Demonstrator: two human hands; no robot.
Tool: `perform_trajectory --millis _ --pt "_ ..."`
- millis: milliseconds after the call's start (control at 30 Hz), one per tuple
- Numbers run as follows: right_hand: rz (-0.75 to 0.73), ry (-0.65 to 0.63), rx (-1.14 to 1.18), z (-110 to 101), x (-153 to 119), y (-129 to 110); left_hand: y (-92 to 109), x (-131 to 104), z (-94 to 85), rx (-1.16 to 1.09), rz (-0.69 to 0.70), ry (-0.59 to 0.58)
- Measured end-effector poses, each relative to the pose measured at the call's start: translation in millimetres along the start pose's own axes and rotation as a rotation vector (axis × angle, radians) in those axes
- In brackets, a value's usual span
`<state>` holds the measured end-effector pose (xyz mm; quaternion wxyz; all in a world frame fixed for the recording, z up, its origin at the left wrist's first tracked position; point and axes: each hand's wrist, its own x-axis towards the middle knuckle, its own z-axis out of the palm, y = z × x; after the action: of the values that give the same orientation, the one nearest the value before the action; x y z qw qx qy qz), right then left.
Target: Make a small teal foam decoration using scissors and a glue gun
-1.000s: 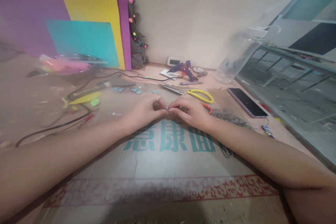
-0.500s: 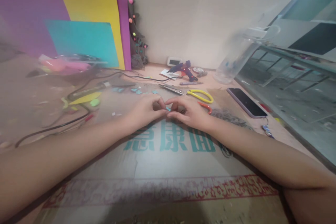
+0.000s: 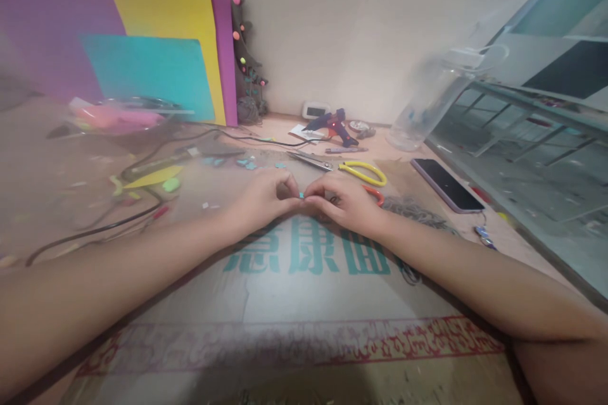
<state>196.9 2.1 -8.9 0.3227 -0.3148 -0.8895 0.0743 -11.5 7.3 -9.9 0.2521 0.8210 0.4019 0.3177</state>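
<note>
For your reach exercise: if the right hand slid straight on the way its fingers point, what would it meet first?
The right hand points leftward at the left hand; their fingertips already meet around a tiny teal piece, so it meets that first.

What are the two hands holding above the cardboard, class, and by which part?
A tiny teal piece, pinched at its edges between the fingertips of the left hand and right hand.

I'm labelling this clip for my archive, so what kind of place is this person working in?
Most likely a home craft corner. Coloured foam sheets lean on the wall, a glue gun and scissors lie on the cardboard-covered table, and both hands pinch a tiny teal piece.
</note>
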Motion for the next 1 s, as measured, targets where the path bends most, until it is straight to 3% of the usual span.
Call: perform_trajectory --millis 233,433,500,733,1000 --pt "0.075 0.014 0.035 0 0 -2 1 0 0.4 0.061 0.034 -0.047" --pt "0.382 0.213 0.268 0 2 4 3 -8 1.2 0.496 0.171 -0.056" --pt "0.422 0.232 0.316 0 2 6 2 -10 2.2 0.600 0.182 -0.084" --pt "0.315 0.205 0.197 3 0 6 -7 -5 3.2 0.550 0.219 -0.117" --pt "0.272 0.165 0.133 2 0 4 -2 -3 -1.3 0.490 0.167 -0.124"
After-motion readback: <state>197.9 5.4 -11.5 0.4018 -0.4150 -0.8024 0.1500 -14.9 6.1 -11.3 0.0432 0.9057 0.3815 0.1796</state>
